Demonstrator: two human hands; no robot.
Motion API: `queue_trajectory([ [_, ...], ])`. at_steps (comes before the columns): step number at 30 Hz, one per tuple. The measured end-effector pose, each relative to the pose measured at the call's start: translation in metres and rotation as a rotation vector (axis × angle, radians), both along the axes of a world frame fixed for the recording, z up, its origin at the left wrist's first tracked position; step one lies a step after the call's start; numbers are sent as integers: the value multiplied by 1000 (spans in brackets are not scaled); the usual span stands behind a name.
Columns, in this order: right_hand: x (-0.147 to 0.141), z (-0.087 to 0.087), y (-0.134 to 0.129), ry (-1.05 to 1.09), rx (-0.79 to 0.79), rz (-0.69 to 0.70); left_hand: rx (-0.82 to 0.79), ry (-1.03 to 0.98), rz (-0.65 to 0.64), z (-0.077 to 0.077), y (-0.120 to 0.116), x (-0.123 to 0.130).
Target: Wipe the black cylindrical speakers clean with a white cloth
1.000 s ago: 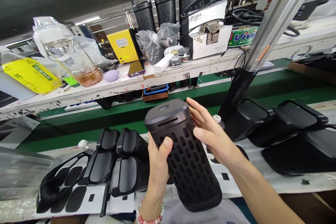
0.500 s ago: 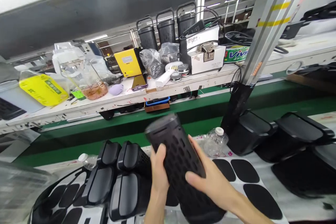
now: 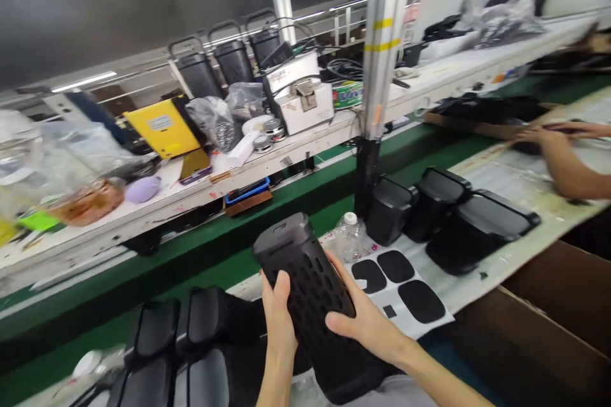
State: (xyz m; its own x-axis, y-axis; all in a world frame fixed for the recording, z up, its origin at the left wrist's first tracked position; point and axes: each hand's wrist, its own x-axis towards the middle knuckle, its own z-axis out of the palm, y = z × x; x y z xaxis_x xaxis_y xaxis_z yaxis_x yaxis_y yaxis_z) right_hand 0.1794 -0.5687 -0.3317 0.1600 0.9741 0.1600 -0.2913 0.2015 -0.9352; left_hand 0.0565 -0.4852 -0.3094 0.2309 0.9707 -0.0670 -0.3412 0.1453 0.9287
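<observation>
A long black housing with rows of oval holes (image 3: 317, 305) is held between both hands, tilted, its top end pointing up and left. My left hand (image 3: 279, 315) grips its left side near the top, thumb on the front face. My right hand (image 3: 365, 324) wraps its right side, thumb lying across the holes. Below and left stand several similar black housings (image 3: 203, 318), partly cut off by the frame. Right of the held housing lies a white sheet with black rounded pads (image 3: 422, 301), beside a clear plastic bottle with a white cap (image 3: 350, 238).
More black housings (image 3: 389, 210) stand on the bench to the right, behind a metal post (image 3: 382, 76). A shelf (image 3: 191, 203) above carries a yellow box (image 3: 162, 127), bags and a white device. Another person's arm (image 3: 573, 165) reaches in at the right. Brown cartons (image 3: 525, 343) sit lower right.
The view has swung to the right, bringing the other person's arm and the cartons into sight. Both hands still hold the housing, which now stands slightly more toward the camera's left.
</observation>
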Motion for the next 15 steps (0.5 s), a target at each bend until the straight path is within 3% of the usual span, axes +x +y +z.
queue_trajectory([
  [4,39,-3,-58,177,-130,-131,250,187,-220,-27,-30,16],
  [7,59,-9,-128,437,-383,-348,651,214,-491,-48,-57,47],
  [9,63,-12,-174,625,-548,-419,998,154,-705,-55,-76,75],
  [12,68,-19,-229,944,-653,-393,1485,39,-1029,-60,-107,121],
  [15,91,-35,-274,1112,-605,-360,1713,-2,-1189,-70,-144,168],
])
